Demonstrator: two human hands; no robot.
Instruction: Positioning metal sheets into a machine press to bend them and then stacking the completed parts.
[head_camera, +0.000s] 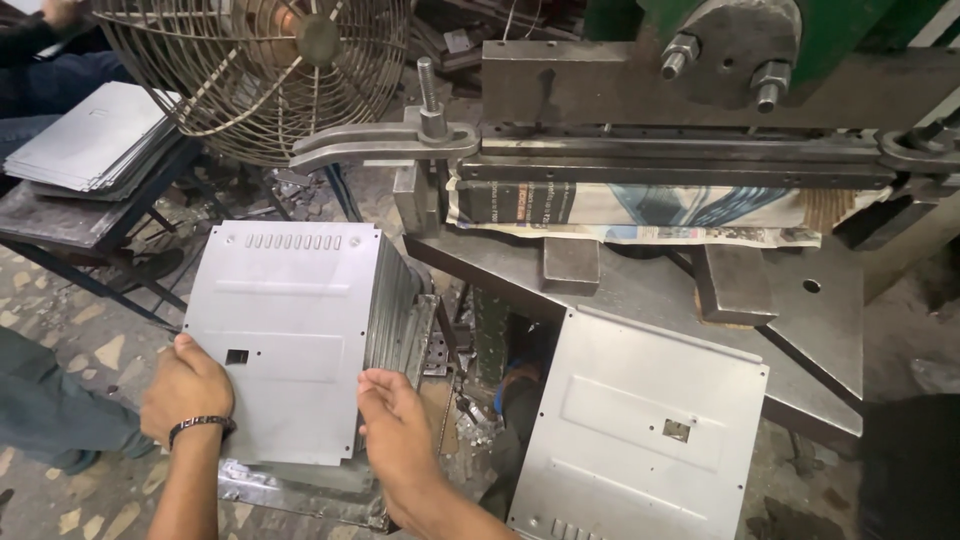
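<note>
Left hand (185, 388) and right hand (395, 428) grasp top grey sheet-metal panel (285, 330) on stack, left of heavy steel press (690, 120); fingers curl over edges, fingertips hidden beneath. Second panel (640, 430) cut off below.

A stack of metal panels (290, 330) is being gripped at its near edge by the left hand (185, 385) and right hand (395, 430). Right of it, a single panel (650, 430) is being leaned against the press table (640, 285); a fan (265, 70) is being kept behind.
</note>
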